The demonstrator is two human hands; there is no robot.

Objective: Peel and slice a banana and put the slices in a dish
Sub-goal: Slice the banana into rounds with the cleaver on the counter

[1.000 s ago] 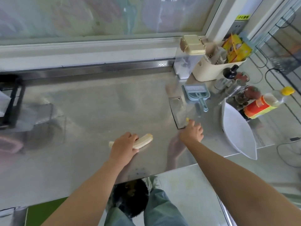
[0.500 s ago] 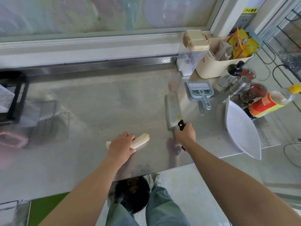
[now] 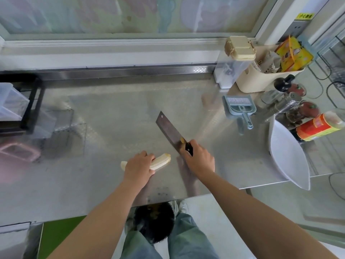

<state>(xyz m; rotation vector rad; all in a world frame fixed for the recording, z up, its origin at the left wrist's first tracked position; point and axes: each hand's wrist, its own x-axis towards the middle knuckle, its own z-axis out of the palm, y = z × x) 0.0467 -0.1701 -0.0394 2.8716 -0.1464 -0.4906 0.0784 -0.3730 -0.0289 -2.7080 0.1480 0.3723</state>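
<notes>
A peeled banana lies on the steel counter near its front edge. My left hand rests over the banana's middle and holds it down; both pale ends stick out. My right hand grips the black handle of a cleaver, whose broad blade points away and to the left, just right of the banana's right end. A white dish leans on its side at the counter's right edge.
At the back right stand a cream basket, a clear lidded container, a small blue dustpan and brush, shakers and jars, and an oil bottle. A black rack sits at the left edge.
My right hand took the cleaver by its handle, lifted it from its place near the dustpan and brought it left to the banana. My left hand stayed on the banana.
</notes>
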